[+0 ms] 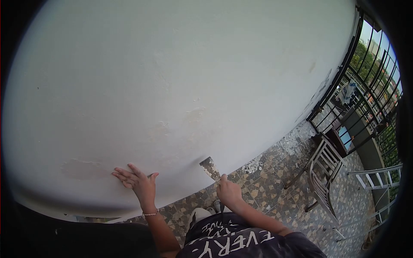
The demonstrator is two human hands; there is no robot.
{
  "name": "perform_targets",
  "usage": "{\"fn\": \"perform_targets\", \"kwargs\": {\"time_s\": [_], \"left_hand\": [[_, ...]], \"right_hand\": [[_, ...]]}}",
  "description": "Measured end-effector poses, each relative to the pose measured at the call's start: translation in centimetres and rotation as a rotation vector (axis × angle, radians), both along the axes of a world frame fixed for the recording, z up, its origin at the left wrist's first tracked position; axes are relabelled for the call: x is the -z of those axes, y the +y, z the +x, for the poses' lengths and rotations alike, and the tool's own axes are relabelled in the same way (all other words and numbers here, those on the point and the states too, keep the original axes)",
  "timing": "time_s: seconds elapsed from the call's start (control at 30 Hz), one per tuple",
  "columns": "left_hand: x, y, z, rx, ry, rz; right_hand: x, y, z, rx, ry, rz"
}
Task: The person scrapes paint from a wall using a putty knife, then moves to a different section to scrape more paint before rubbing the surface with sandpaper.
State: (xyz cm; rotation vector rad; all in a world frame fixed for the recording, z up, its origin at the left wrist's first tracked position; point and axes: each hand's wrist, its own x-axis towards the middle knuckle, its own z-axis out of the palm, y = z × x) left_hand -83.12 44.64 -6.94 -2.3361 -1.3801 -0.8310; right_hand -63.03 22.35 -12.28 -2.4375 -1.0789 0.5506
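While the right hand [229, 192] grips a scraper [210, 167], the left [140, 182] is splayed

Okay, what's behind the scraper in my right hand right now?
Around the scraper you see white wall, with patterned floor around your right hand. Whatever lies directly behind the scraper and hand is covered, so I can't describe it.

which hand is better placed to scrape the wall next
Probably the right hand: it grips the putty knife, which points toward the wall. The left hand holds no tool, spread open near the peeling patch.
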Motion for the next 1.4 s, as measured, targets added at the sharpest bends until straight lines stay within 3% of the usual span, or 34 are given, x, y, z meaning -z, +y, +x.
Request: {"fn": "perform_targets", "kwargs": {"time_s": [0.1,0.23,0.4,0.67,0.97,1.1,1.2,1.3,1.4], "left_hand": [[0.3,0.0,-0.2,0.003,0.003,-0.004],[0.4,0.1,-0.4,-0.002,0.027,-0.006],[0.5,0.0,-0.6,0.016,0.066,-0.006],[-0.1,1.3,-0.7,0.066,0.113,-0.035],[0.8,1.7,-0.7,0.087,0.123,-0.101],[1.2,2.1,-0.9,0.098,0.123,-0.09],[1.5,2.2,-1.0,0.092,0.12,-0.087],[1.7,2.4,-1.1,0.11,0.116,-0.058],[2.0,2.6,-1.3,0.125,0.12,-0.042]], "right_hand": [[-5.5,1.1,-0.3,0.002,-0.074,0.278],[-9.0,4.0,0.1,0.013,-0.126,0.351],[-5.3,8.2,0.3,0.142,-0.121,0.202],[-1.8,9.7,-0.1,0.205,-0.122,0.2],[4.4,3.8,-2.2,0.214,-0.166,-0.018],[-1.4,3.3,-4.5,0.312,-0.168,0.143],[-6.2,4.5,-5.2,0.31,-0.135,0.421],[-8.8,7.3,-4.8,0.245,-0.177,0.5],[-7.2,10.3,-3.6,0.272,-0.168,0.387]]}}
